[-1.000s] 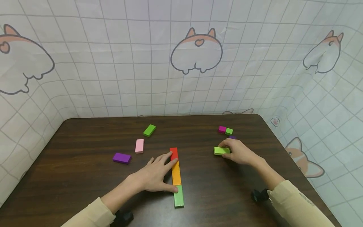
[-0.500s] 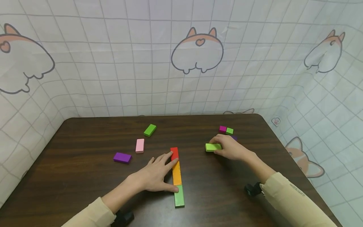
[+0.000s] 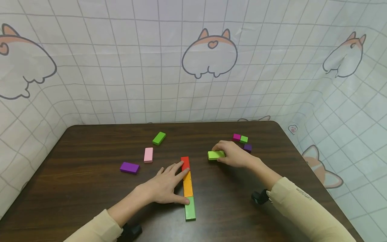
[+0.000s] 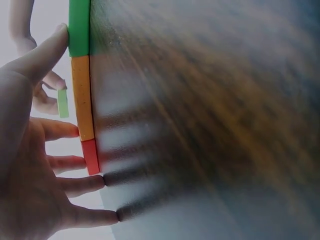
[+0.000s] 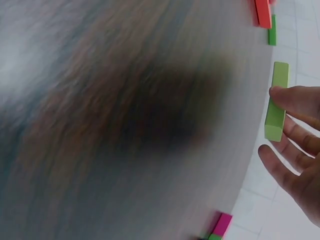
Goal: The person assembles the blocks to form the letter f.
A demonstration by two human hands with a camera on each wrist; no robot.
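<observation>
In the head view a straight row is made of a red block point(image 3: 185, 163), an orange block point(image 3: 187, 185) and a green block point(image 3: 190, 210), end to end. My left hand point(image 3: 162, 185) lies along the row's left side with fingers spread; fingertips touch the red block and the thumb touches the green one. To the right, my right hand point(image 3: 235, 155) pinches a lime-green block point(image 3: 215, 155) between thumb and fingers. The right wrist view shows this lime block point(image 5: 276, 105) from the side, with the thumb across it.
Left of the row lie a purple block point(image 3: 130, 167), a pink block point(image 3: 148, 155) and another green block point(image 3: 159, 138). Beyond my right hand sit a magenta block point(image 3: 237, 137), a small green block point(image 3: 244, 139) and a dark purple block point(image 3: 247, 148). A patterned curtain point(image 3: 136, 67) surrounds the table.
My right hand has moved left and slightly away from me with the lime-green block, toward the row, uncovering the dark purple block. The left hand has stayed in place.
</observation>
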